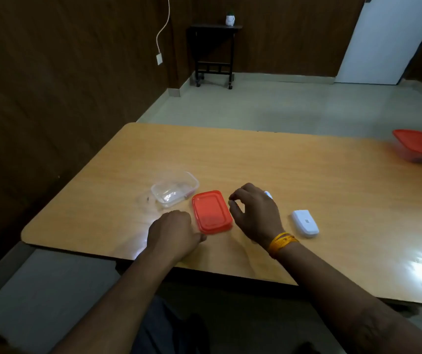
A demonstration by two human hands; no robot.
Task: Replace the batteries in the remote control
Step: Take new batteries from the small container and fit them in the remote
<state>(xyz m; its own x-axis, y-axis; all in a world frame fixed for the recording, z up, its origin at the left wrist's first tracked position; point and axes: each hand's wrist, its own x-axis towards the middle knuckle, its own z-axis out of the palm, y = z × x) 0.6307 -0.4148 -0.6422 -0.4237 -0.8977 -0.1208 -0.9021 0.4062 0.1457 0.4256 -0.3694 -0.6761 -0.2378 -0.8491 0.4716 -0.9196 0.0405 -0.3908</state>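
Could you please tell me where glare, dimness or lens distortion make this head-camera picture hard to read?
Head view: bright glare on the table at its near right corner and beside the left hand; the clear container is washed out, its contents unclear; the room's walls are dim; wide-angle bending curves the table edges; the right hand hides most of a white object behind it.
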